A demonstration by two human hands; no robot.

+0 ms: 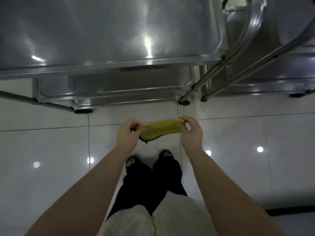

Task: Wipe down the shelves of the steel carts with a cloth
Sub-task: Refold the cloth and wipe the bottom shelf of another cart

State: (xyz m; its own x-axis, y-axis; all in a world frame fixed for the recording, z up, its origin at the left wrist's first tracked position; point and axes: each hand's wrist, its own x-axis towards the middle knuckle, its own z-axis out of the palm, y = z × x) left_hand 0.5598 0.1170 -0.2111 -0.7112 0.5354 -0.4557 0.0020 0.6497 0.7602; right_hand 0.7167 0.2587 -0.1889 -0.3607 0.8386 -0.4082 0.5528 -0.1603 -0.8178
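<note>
Both ends of the cloth (158, 129) are pinched. Our left hand (127, 132) nips one end between curled fingers and thumb, and our right hand (190, 131) does the same at the other. The yellow, dark-edged cloth is stretched between them into a narrow band, sagging a little at the lower edge.

Cloth position: in the air above the tiled floor (51, 150), in front of our feet (150, 159), short of the carts and touching no steel.

Ahead is the near cart (56, 101). Its top shelf (102, 31) is broad and full of glare. A lower shelf (119, 86) shows beneath the front rim. A second cart (281, 79) stands just beside it on the right, legs nearly meeting.

Progress, as we judge it: this is preparation, with the cloth being stretched or folded before a pass. The streaks on the top shelf could be reflections or wipe marks; we cannot tell which. So nothing shows as done. The top shelf, the lower shelf and the second cart all appear left to do.
</note>
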